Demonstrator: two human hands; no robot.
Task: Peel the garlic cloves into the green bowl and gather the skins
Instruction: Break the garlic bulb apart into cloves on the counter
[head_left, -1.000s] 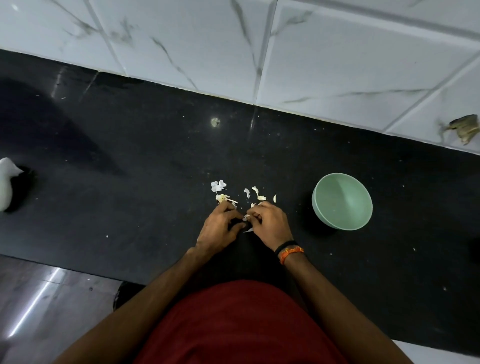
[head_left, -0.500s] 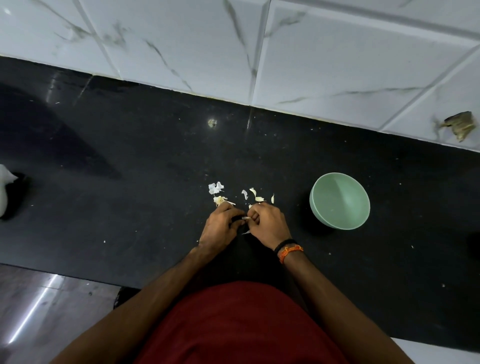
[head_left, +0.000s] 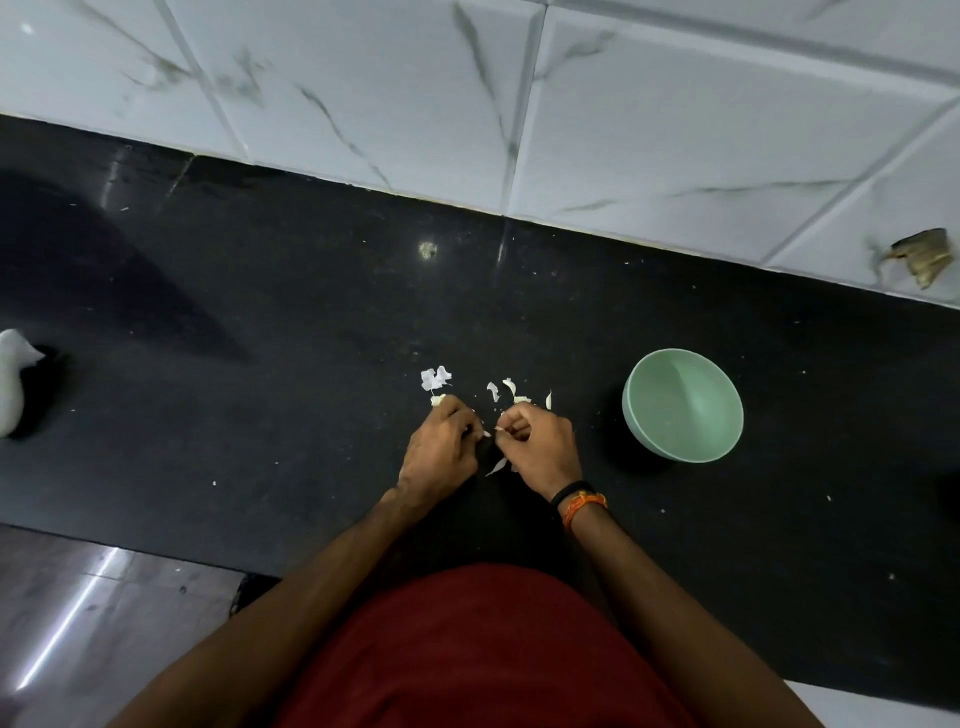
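Observation:
My left hand (head_left: 441, 449) and my right hand (head_left: 540, 447) are close together over the black counter (head_left: 260, 415), fingertips facing each other. Both pinch a small garlic clove (head_left: 493, 432) between them; most of it is hidden by the fingers. A strip of skin (head_left: 496, 466) hangs below the hands. Several loose white garlic skins (head_left: 435, 378) lie on the counter just beyond the hands, with more flakes (head_left: 511, 388) to their right. The green bowl (head_left: 683, 405) stands upright to the right of my right hand and looks empty.
A white marbled tile wall (head_left: 571, 104) rises behind the counter. A white object (head_left: 13, 382) sits at the counter's far left edge. A brown scrap (head_left: 922, 255) clings to the wall at the right. The counter's front edge runs just below my wrists.
My hands have drawn slightly apart, and a strip of skin now hangs between and below them. The bowl and the loose skins have not moved.

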